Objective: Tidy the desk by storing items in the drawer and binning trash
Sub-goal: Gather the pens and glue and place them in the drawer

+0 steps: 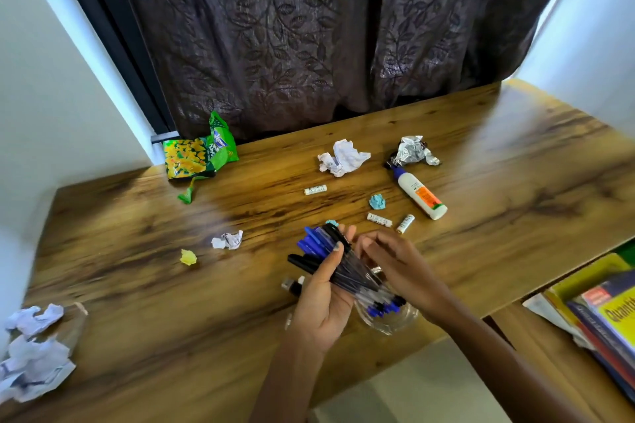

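My left hand is shut on a bundle of pens with blue and black caps, held above the wooden desk near its front edge. My right hand rests against the right side of the same bundle, fingers curled over the pen barrels. Beneath the pens' lower ends sits a clear glass holder. A black marker lies on the desk just left of my left hand.
Scattered on the desk: a green snack packet, crumpled white paper, crumpled foil, a white glue bottle, batteries, small paper balls, paper wads. Books fill the right shelf.
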Demonstrator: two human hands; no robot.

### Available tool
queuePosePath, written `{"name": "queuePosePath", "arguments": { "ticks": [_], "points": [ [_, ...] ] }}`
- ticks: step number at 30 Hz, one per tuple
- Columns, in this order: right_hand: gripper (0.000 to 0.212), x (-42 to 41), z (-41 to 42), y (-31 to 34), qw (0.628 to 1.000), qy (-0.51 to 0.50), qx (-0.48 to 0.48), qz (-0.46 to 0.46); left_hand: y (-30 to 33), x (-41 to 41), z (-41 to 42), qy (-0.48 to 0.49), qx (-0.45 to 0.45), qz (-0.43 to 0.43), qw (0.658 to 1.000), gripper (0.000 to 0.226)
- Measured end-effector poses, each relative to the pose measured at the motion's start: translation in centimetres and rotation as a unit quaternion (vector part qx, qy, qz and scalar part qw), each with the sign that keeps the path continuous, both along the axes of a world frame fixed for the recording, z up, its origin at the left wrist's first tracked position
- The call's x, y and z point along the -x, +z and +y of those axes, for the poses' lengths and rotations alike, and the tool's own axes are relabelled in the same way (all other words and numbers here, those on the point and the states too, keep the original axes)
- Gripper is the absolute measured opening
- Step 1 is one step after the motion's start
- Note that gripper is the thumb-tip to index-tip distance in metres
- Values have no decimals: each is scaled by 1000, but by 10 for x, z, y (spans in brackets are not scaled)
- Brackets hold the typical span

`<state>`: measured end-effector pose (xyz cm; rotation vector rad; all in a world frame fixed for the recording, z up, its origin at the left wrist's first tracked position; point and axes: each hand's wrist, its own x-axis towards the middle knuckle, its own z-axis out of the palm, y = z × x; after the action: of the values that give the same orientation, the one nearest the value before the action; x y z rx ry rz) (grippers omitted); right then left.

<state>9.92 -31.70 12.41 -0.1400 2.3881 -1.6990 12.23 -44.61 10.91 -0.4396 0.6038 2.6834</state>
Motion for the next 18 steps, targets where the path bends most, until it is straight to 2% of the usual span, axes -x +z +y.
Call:
{"name": "queuePosePath", "arguments": {
  "ticks": [7,12,16,18],
  "points": [
    [25,-29,92,13,997,7,53,-53,15,-23,106,-31,26,-11,999,33],
    [23,-69,190,12,974,-55,171,-139,10,-48,205,-117,45,-50,991,28],
    [20,-104,261,-13,957,-133,185,-180,-14,-68,280,-184,68,-97,976,36],
    [19,-121,293,-33,950,-170,166,-204,-31,-81,313,-221,102,-125,962,34]
  ]
}}
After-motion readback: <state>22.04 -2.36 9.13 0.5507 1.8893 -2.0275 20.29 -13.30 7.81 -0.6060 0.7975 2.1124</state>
